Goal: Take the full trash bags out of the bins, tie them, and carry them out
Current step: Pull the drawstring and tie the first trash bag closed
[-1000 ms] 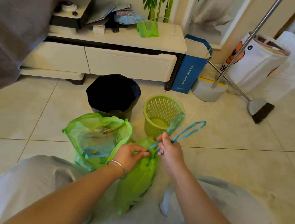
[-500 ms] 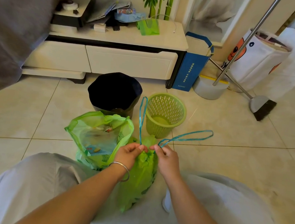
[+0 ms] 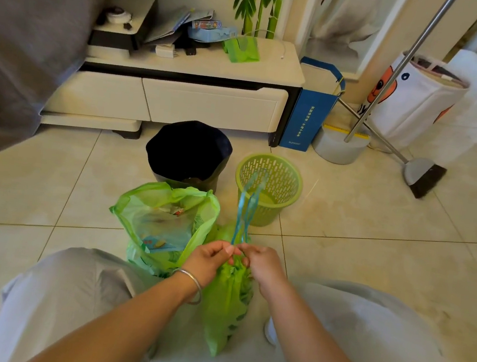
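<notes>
Surroundings: a tiled floor (image 3: 372, 257). At 12 o'clock from the hands stands a black-lined bin (image 3: 188, 152), its liner open. Just beside it, at 1 o'clock, stands a green lattice basket (image 3: 278, 185), upright with no bag in it. Behind both runs a low white cabinet (image 3: 210, 105) with papers, chargers and a green packet on top. A blue paper bag (image 3: 308, 114) leans at the cabinet's end. At 2 o'clock a broom (image 3: 421, 176) rests its head on the floor, its metal pole rising toward the top edge; a white printed hamper (image 3: 415, 100) stands behind it. Grey fabric (image 3: 24, 34) fills the 10 o'clock corner.

Task items: an open green trash bag (image 3: 162, 228) stands on the floor at 10 o'clock of the hands, mouth gaping, packaging visible inside. A second, gathered green bag (image 3: 225, 299) stands between the person's knees, directly below the hands. Its blue drawstring loops (image 3: 246, 206) rise toward 12 o'clock, overlapping the basket in view.

Hands: the left hand (image 3: 209, 261), a bangle on its wrist, is closed in a pinch on the drawstring base at the bag's neck. The right hand (image 3: 262, 266) is likewise pinched shut on the drawstring, fingertips nearly touching the left's.
</notes>
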